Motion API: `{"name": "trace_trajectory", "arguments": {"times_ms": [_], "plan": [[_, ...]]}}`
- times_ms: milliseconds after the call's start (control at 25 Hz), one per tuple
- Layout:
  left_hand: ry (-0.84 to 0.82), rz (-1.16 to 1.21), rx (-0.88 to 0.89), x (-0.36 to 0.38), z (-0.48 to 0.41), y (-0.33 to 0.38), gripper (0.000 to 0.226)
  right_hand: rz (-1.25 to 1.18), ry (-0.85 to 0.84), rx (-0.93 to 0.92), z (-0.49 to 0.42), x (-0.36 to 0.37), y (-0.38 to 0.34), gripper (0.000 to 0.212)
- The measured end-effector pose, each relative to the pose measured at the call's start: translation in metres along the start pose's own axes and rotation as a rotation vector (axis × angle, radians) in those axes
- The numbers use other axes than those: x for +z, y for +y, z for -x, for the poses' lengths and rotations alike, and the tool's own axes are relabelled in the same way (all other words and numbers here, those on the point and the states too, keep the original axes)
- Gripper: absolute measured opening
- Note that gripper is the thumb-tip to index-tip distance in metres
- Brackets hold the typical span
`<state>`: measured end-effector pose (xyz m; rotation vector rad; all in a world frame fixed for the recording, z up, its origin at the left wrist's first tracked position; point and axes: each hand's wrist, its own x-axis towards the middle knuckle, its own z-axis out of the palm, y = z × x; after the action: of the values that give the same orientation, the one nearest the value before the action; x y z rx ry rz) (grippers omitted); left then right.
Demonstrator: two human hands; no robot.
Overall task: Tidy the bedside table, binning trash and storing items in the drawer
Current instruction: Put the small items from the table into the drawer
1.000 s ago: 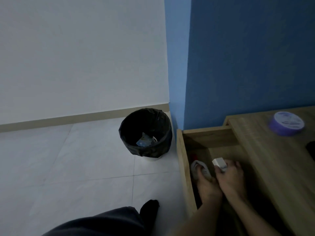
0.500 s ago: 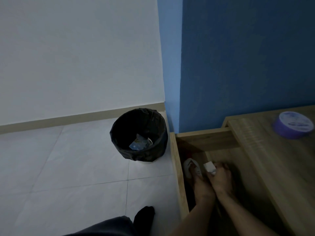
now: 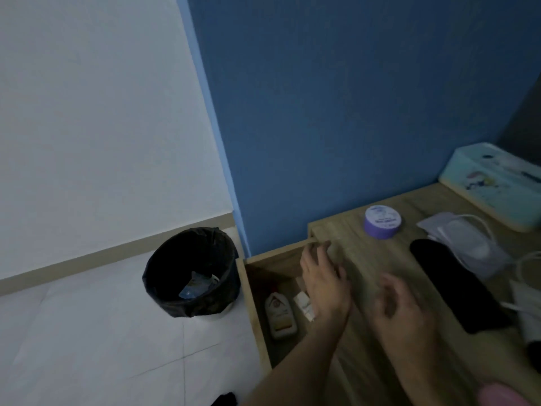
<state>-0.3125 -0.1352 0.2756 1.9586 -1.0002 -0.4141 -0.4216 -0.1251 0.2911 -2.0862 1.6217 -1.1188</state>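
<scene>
We see the drawer (image 3: 275, 256) standing open at the left edge of the bedside table (image 3: 363, 259). A white bottle (image 3: 279, 315) lies along the drawer's left wall, with a small white box (image 3: 304, 306) just beside it. The left hand (image 3: 325, 284), fingers spread and empty, is over the drawer's right edge. The right hand (image 3: 401, 310) is blurred, loosely bent and holding nothing, above the tabletop's front-left area. A purple tub (image 3: 382, 225) stands near the rear-left corner. The bin (image 3: 191, 271) on the floor contains scraps.
</scene>
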Motion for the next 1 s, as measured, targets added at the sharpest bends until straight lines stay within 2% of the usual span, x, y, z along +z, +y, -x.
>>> {"name": "trace_trajectory", "arguments": {"times_ms": [80, 240, 320, 400, 560, 680, 800, 920, 1000], "plan": [[-0.075, 0.049, 0.1, 0.012, -0.014, 0.025, 0.054, 0.175, 0.097, 0.055, -0.014, -0.026, 0.036, 0.03], [-0.33, 0.064, 0.15, 0.048, -0.053, 0.063, 0.07, 0.367, -0.026, 0.324, -0.036, -0.053, 0.081, 0.058], [-0.433, 0.018, 0.135, 0.061, -0.067, 0.068, 0.074, 0.377, -0.098, 0.321, -0.04, -0.049, 0.087, 0.061], [-0.474, -0.063, 0.113, 0.072, -0.074, 0.07, 0.068, 0.38, -0.112, 0.292, -0.046, -0.044, 0.092, 0.061], [-0.307, -0.126, 0.143, 0.082, -0.072, 0.068, 0.046, 0.461, -0.129, 0.358, -0.056, -0.045, 0.092, 0.059], [-0.281, -0.094, 0.183, 0.077, -0.058, 0.064, 0.037, 0.455, -0.149, 0.317, -0.051, -0.047, 0.083, 0.059], [-0.249, -0.114, 0.156, 0.055, -0.037, 0.052, 0.048, 0.399, -0.201, 0.335, -0.041, -0.039, 0.074, 0.065], [-0.094, -0.097, 0.084, 0.023, -0.004, 0.03, 0.068, 0.336, -0.328, 0.434, -0.027, -0.025, 0.06, 0.067], [-0.003, -0.024, -0.05, 0.002, 0.024, 0.01, 0.076, 0.32, -0.412, 0.441, -0.018, -0.013, 0.042, 0.071]]}}
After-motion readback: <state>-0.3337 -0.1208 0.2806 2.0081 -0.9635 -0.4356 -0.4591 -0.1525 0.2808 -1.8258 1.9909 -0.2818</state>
